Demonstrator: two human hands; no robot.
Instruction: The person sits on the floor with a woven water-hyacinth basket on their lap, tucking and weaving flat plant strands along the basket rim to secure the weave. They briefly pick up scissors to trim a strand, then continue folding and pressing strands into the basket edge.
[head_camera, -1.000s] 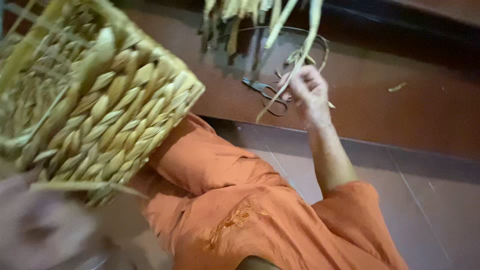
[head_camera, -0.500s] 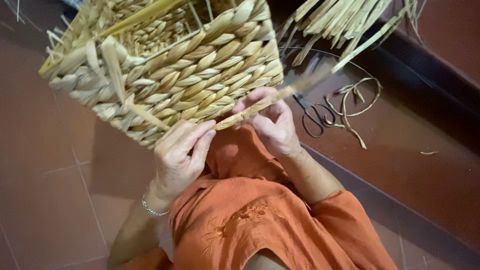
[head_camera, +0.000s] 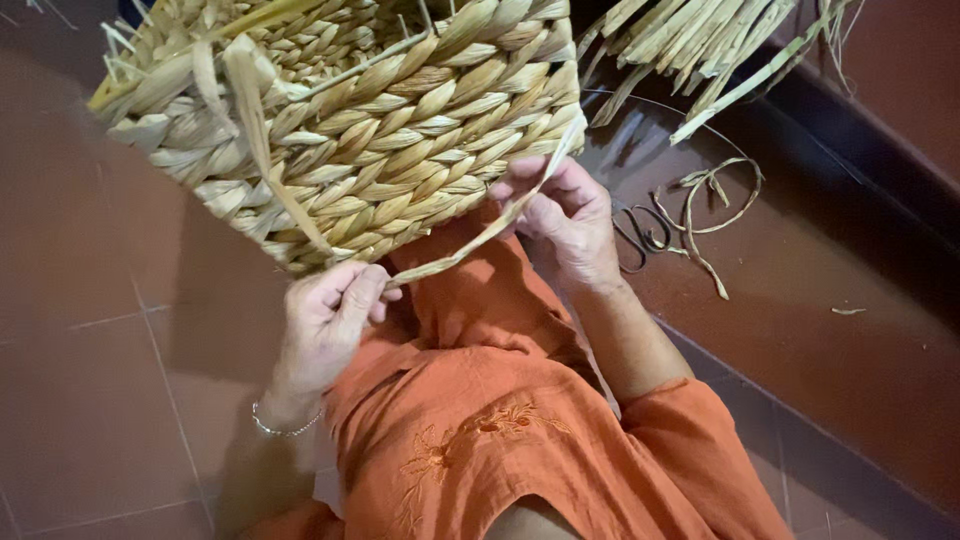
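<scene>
Brown tiled floor; left hand fingers pinch straw strip; right hand fingers curl around it beside basket.

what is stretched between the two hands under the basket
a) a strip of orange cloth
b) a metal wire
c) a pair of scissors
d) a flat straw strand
d: a flat straw strand runs from the left hand up past the right hand to the corner of the woven basket; the scissors lie on the floor beside it.
</scene>
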